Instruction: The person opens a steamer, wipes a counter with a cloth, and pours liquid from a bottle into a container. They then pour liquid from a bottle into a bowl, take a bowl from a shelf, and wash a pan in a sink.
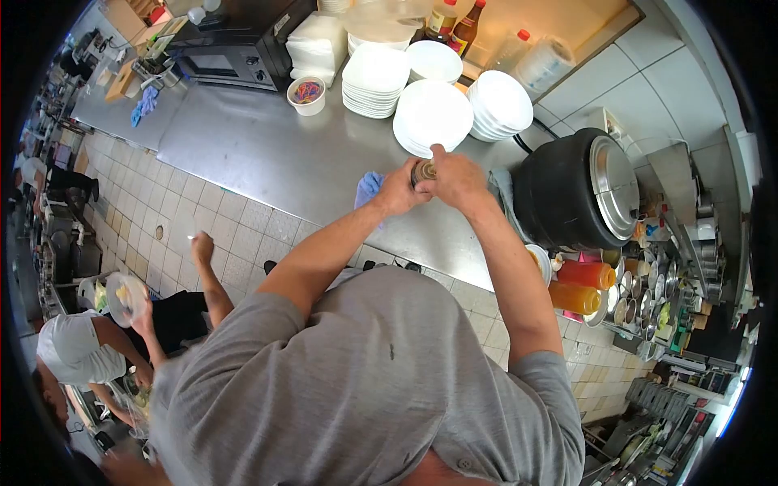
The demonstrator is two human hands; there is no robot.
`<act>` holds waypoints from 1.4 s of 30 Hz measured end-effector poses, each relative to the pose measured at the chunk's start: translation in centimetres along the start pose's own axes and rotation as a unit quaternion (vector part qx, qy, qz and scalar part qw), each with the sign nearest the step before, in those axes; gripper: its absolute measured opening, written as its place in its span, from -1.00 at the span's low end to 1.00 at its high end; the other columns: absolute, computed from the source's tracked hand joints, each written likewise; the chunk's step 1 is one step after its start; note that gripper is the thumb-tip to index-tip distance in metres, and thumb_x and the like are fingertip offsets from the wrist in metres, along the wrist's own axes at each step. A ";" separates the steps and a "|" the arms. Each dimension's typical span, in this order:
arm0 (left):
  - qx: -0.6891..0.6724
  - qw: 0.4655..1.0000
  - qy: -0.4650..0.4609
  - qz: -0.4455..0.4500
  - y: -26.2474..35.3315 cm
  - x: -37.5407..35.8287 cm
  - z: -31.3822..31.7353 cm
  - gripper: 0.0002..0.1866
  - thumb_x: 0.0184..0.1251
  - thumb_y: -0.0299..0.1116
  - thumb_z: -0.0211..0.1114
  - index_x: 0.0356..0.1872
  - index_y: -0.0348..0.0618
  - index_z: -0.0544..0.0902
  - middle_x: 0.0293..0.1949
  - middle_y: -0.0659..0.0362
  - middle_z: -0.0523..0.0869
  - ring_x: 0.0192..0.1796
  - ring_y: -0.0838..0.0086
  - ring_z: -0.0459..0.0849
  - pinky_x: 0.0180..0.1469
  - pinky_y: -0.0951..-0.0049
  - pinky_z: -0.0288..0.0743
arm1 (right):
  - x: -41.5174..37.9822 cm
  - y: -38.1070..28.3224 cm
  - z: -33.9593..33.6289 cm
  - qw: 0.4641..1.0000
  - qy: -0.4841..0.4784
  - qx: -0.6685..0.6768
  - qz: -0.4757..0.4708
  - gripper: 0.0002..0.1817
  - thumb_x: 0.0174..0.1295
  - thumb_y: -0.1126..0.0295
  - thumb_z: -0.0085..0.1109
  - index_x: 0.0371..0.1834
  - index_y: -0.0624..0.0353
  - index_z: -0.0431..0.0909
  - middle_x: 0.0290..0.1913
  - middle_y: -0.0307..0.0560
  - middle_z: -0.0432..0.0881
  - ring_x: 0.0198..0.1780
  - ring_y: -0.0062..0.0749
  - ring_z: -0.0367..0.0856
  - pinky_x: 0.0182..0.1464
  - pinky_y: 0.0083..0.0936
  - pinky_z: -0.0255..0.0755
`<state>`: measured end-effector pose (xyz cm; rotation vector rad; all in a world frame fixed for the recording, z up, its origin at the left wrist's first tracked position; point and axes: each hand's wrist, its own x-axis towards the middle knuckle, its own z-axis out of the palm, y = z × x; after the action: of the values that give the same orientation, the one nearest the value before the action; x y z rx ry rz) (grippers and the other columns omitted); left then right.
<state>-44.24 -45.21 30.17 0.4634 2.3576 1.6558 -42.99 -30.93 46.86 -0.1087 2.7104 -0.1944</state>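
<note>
My left hand and my right hand meet over the steel counter, both closed around a small round container with a tan and dark end. Fingers cover most of it, so its exact kind is hidden. A blue cloth lies on the counter just left of my left hand. Right beyond my hands stands a stack of white round plates. A greyish cloth lies to the right of my right hand, beside a black soup kettle with a metal lid.
Square white dishes, white bowls and a tub of coloured bands stand along the counter's back. A dark oven is at far left. Orange and yellow sauce bottles are at right. Another person works at lower left.
</note>
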 end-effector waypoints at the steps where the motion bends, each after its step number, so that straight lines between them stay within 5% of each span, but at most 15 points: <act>1: -0.001 1.000 0.001 -0.001 -0.1 0.0 0.0 -0.15 0.05 -0.24 0.65 0.40 -0.03 0.40 0.14 -0.01 0.75 0.22 0.11 0.74 0.27 0.18 0.58 | -0.4 0.8 0.8 0.984 0.133 -0.013 -0.118 -0.50 0.13 0.32 0.46 0.19 0.00 0.62 0.08 0.09 0.70 0.12 0.02 0.70 0.08 -0.12 0.62; 3: -0.017 0.999 0.012 0.032 -0.2 -0.1 0.4 -0.17 0.07 -0.26 0.64 0.38 -0.08 0.40 0.13 -0.03 0.75 0.22 0.10 0.74 0.27 0.18 0.59 | -0.1 1.8 1.9 0.938 0.258 -0.025 -0.232 -0.54 0.14 0.30 0.46 0.14 0.06 0.64 0.02 0.16 0.73 0.03 0.06 0.75 0.03 -0.07 0.63; 6: -0.040 0.998 0.012 0.050 -1.3 0.3 0.7 -0.18 0.09 -0.26 0.64 0.38 -0.08 0.40 0.14 -0.03 0.75 0.23 0.11 0.74 0.26 0.19 0.59 | 0.8 1.9 1.2 0.964 0.111 0.029 -0.241 -0.53 0.13 0.25 0.49 0.11 0.13 0.64 0.06 0.19 0.73 0.05 0.05 0.76 0.04 -0.07 0.64; 8: -0.035 0.999 0.007 0.039 -1.0 0.2 0.6 -0.18 0.09 -0.26 0.65 0.38 -0.07 0.40 0.15 -0.03 0.75 0.23 0.11 0.74 0.26 0.18 0.59 | 0.4 0.5 0.4 0.996 0.041 0.027 -0.080 -0.52 0.10 0.29 0.48 0.14 0.02 0.66 0.18 0.00 0.69 0.20 -0.04 0.67 0.09 -0.13 0.63; 10: -0.032 0.999 0.003 0.031 0.1 0.1 0.2 -0.18 0.09 -0.26 0.65 0.38 -0.07 0.40 0.15 -0.02 0.75 0.23 0.11 0.74 0.25 0.18 0.59 | -0.3 -0.3 -0.3 0.999 0.025 -0.001 -0.047 -0.52 0.09 0.31 0.46 0.15 0.01 0.67 0.16 -0.01 0.67 0.20 -0.04 0.66 0.10 -0.14 0.63; 12: -0.022 0.999 -0.031 -0.018 1.9 -0.4 -0.5 -0.15 0.13 -0.31 0.66 0.40 -0.21 0.35 0.24 0.03 0.63 0.29 0.33 0.62 0.35 0.27 0.49 | -0.7 0.1 -0.1 0.999 0.006 -0.030 -0.016 -0.52 0.09 0.33 0.44 0.15 0.00 0.69 0.14 -0.02 0.66 0.19 -0.04 0.65 0.12 -0.15 0.62; 14: -0.033 0.999 -0.012 0.012 1.8 -0.5 -0.3 -0.17 0.10 -0.30 0.65 0.37 -0.16 0.37 0.19 0.00 0.69 0.26 0.23 0.68 0.30 0.22 0.54 | -1.0 1.2 1.3 0.961 0.213 0.024 -0.175 -0.50 0.07 0.27 0.44 0.14 0.10 0.69 0.02 0.09 0.68 0.08 0.01 0.70 0.11 -0.17 0.62; 18: -0.029 0.998 0.019 0.061 -1.0 0.3 0.8 -0.19 0.06 -0.29 0.66 0.35 -0.13 0.41 0.13 0.00 0.74 0.21 0.17 0.74 0.25 0.21 0.59 | 0.5 2.1 1.0 0.968 0.102 0.082 -0.213 -0.54 0.11 0.30 0.38 0.11 0.17 0.68 0.09 0.20 0.69 0.19 0.01 0.67 0.11 -0.20 0.60; 21: -0.025 0.999 0.001 0.026 0.7 -0.1 0.2 -0.17 0.05 -0.29 0.67 0.35 -0.15 0.41 0.14 0.02 0.73 0.20 0.21 0.73 0.24 0.23 0.59 | 0.6 0.8 0.6 0.984 0.065 0.091 -0.136 -0.55 0.10 0.30 0.38 0.08 0.23 0.69 0.07 0.19 0.68 0.18 0.01 0.67 0.13 -0.21 0.59; 23: -0.041 0.999 0.000 0.025 0.7 0.0 0.3 -0.17 0.05 -0.29 0.67 0.35 -0.16 0.41 0.14 0.02 0.72 0.20 0.22 0.73 0.24 0.24 0.59 | 0.9 -0.2 0.9 0.995 0.053 0.088 0.007 -0.52 0.10 0.24 0.43 0.04 0.31 0.69 0.03 0.18 0.69 0.15 0.05 0.67 0.13 -0.19 0.58; 27: -0.047 0.999 0.004 0.008 1.0 -0.1 0.4 -0.18 0.06 -0.28 0.69 0.32 -0.17 0.41 0.15 0.02 0.71 0.21 0.26 0.72 0.25 0.24 0.59 | 0.1 -0.1 0.8 0.991 0.016 0.123 0.043 -0.44 0.13 0.12 0.48 0.02 0.39 0.67 0.15 0.25 0.66 0.18 0.05 0.67 0.16 -0.15 0.60; 29: -0.069 0.997 0.005 0.029 0.3 0.1 0.7 -0.19 0.06 -0.26 0.70 0.31 -0.17 0.42 0.15 0.02 0.71 0.20 0.27 0.72 0.25 0.24 0.59 | -1.2 0.0 1.0 0.989 0.133 0.026 -0.055 -0.38 0.07 0.19 0.53 0.19 0.27 0.66 0.13 0.11 0.65 0.26 -0.06 0.61 0.19 -0.15 0.56; 33: -0.095 0.992 0.010 0.081 -1.2 0.7 1.4 -0.20 0.07 -0.21 0.71 0.29 -0.16 0.43 0.14 0.04 0.70 0.17 0.28 0.71 0.24 0.27 0.58 | 0.0 1.5 1.0 0.978 0.062 0.068 -0.186 -0.37 0.05 0.23 0.53 0.26 0.13 0.65 0.16 0.08 0.62 0.28 -0.07 0.58 0.22 -0.13 0.55; 36: -0.103 0.992 0.009 0.067 -0.4 0.4 1.1 -0.22 0.10 -0.22 0.70 0.29 -0.16 0.43 0.12 0.05 0.69 0.16 0.29 0.70 0.24 0.29 0.57 | 0.2 1.3 0.9 0.978 0.061 0.057 -0.189 -0.39 0.04 0.26 0.50 0.25 0.04 0.68 0.08 0.11 0.63 0.19 -0.01 0.62 0.19 -0.13 0.56; 42: -0.038 0.999 0.001 0.015 1.3 -0.1 0.3 -0.22 0.09 -0.25 0.68 0.29 -0.17 0.42 0.12 0.04 0.70 0.17 0.28 0.70 0.24 0.27 0.57 | 0.7 -0.6 1.6 0.993 0.096 0.057 -0.049 -0.59 0.11 0.21 0.43 -0.07 0.29 0.70 -0.09 0.33 0.71 -0.04 0.17 0.75 0.05 -0.04 0.65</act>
<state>-43.86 -44.59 31.34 0.4856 2.2901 1.7540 -42.94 -31.74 45.20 -0.1981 2.8790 -0.4060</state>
